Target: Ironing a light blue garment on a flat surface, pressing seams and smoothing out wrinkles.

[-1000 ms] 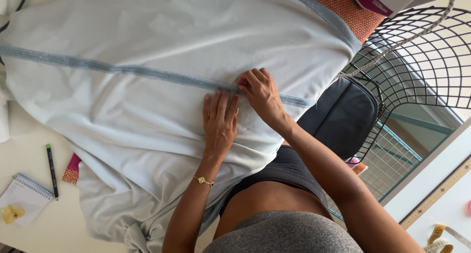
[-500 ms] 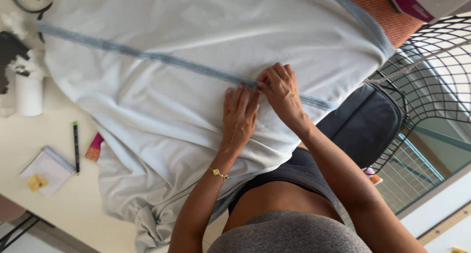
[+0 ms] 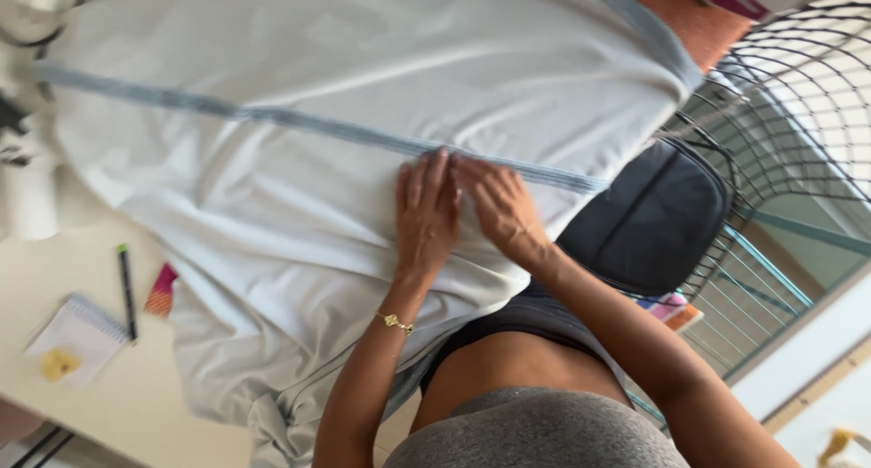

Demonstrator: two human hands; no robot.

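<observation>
Fabric (image 3: 299,187), pale grey, spread over the surface (image 3: 136,404). Left hand (image 3: 425,216) and right hand (image 3: 502,209) laid flat, fingers open, beside the blue strip (image 3: 272,116). Risk judged: strip skewed if cloth is dragged; pen (image 3: 126,291), notepad (image 3: 77,336) nearby.

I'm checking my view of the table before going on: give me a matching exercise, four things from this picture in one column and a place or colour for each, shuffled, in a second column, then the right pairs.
Things:
1. left hand
2. pen
3. notepad
4. seat cushion

Places or colours:
A. dark, on the wire chair
B. white, spiral-bound, near the table's lower left edge
C. flat on the pale fabric, fingertips at the grey band
D. black with a green tip, between notepad and fabric

Pairs: 1-C, 2-D, 3-B, 4-A
</observation>
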